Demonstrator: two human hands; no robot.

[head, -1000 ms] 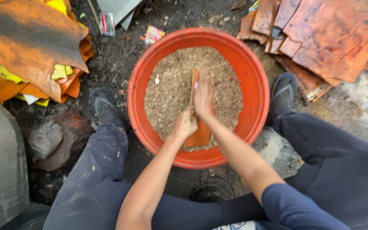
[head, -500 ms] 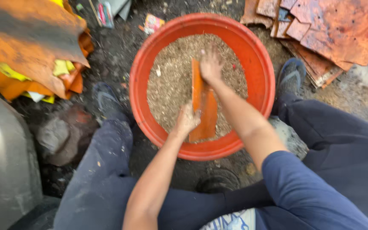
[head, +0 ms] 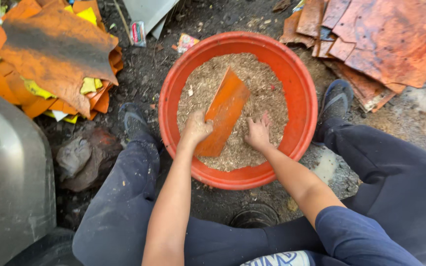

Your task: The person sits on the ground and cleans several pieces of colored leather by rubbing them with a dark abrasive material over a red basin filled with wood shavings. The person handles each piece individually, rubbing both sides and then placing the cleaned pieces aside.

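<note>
- Left hand point(head: 196, 129) curled, gripping orange sheet point(head: 224, 111) in basin point(head: 292, 74).
- Right hand point(head: 258, 132) spread, pressing sawdust point(head: 208, 81) beside sheet.
- Best rubbed evenly, sheet low inside basin.

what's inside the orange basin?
The orange basin holds tan sawdust-like grit, with an orange sheet lying on it. The left hand grips the sheet; the right hand digs into the grit. The basin's bottom is covered.
</note>
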